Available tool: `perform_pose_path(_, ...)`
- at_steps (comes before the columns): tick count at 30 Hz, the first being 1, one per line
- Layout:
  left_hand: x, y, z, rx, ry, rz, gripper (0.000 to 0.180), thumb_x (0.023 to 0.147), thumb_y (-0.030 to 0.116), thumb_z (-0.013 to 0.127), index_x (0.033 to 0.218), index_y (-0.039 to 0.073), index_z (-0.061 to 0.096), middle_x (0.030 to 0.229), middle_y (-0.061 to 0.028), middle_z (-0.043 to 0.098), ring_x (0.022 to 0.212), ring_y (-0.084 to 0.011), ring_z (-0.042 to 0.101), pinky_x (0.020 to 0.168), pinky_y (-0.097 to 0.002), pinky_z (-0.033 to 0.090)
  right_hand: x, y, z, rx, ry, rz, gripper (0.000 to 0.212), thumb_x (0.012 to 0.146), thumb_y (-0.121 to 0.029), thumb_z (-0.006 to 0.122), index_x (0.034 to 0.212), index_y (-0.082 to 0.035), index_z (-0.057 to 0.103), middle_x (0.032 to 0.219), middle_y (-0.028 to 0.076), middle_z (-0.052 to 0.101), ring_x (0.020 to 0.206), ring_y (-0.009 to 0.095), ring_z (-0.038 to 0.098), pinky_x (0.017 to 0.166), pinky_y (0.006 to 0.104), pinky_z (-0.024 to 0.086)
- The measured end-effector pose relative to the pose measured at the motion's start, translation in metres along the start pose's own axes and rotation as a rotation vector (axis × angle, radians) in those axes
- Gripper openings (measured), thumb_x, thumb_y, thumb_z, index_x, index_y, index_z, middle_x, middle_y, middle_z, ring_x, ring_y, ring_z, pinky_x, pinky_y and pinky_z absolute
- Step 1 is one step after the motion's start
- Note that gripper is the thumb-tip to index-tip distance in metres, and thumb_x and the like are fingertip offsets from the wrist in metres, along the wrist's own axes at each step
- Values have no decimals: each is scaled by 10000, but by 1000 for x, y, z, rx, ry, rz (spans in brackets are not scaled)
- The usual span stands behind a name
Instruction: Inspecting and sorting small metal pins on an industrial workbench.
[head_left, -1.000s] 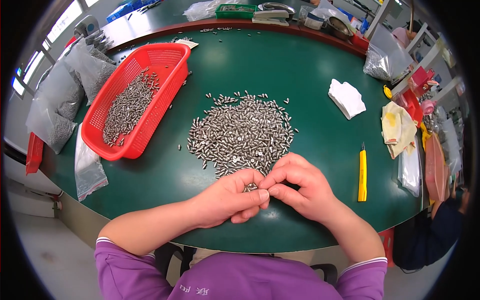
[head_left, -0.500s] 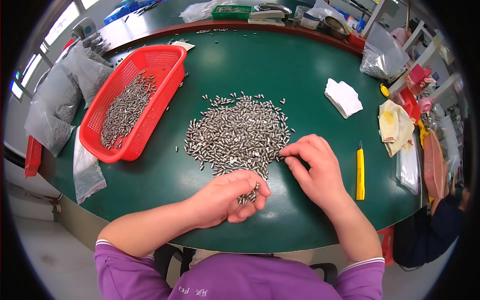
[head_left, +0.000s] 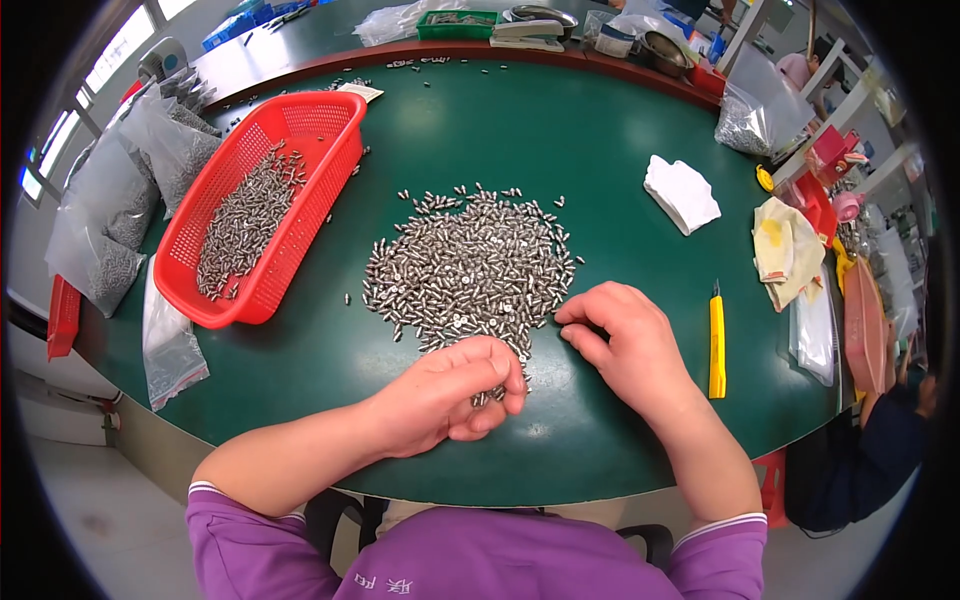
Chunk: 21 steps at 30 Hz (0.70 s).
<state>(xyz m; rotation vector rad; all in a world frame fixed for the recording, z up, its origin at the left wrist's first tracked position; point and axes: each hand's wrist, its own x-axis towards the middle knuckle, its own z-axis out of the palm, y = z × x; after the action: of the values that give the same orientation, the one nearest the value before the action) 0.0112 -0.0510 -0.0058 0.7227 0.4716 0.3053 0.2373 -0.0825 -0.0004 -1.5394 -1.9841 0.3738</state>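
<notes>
Loose pile of small metal pins lies mid-table on the green table, nearer its front edge. Left hand is cupped, fingers curled around a small batch of pins. Right hand rests at the pile's front-right fringe, fingers bent, pinching at single pins. Judged rigid, light, smooth, prone to rolling; best pinched mid-length.

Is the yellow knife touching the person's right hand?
Apart. The head view shows a strip of bare green table between the yellow utility knife and the right hand, whose fingertips rest at the edge of the pile of small metal parts.
</notes>
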Motion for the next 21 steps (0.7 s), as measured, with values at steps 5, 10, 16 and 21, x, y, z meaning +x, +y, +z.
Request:
perform_pose_path(5, 1, -1, 0, -5, -5, 1, 166, 961, 233, 450, 946, 81, 515, 868, -47, 536, 595, -74, 432, 465, -193, 300, 0, 0, -3, -49, -12, -45, 147, 737, -72, 668, 877, -84, 623, 808, 67, 579, 818, 275, 565, 726, 376, 472)
perform_pose_path(10, 1, -1, 0, -7, -9, 6, 165, 960, 237, 456, 944, 83, 514, 866, -44, 537, 594, -71, 430, 462, -193, 298, -2, 0, -7, -60, -34, -16, 152, 740, -74, 664, 886, -82, 621, 809, 65, 576, 824, 276, 565, 732, 377, 474)
perform_pose_path(16, 0, 0, 1, 2, -1, 8, 165, 962, 235, 453, 947, 81, 511, 862, -41, 537, 586, -71, 426, 459, -194, 298, 0, -3, -6, -126, -37, -26, 127, 741, -81, 668, 860, -81, 623, 826, 57, 580, 820, 268, 563, 719, 363, 473)
perform_pose_path(21, 1, 0, 2, -5, 2, 6, 109, 940, 175, 494, 966, 69, 495, 838, -40, 544, 575, -61, 440, 447, -200, 313, -1, -15, -4, 642, -242, 91, 89, 832, -93, 649, 918, -70, 650, 832, 25, 575, 776, 118, 554, 697, 250, 453)
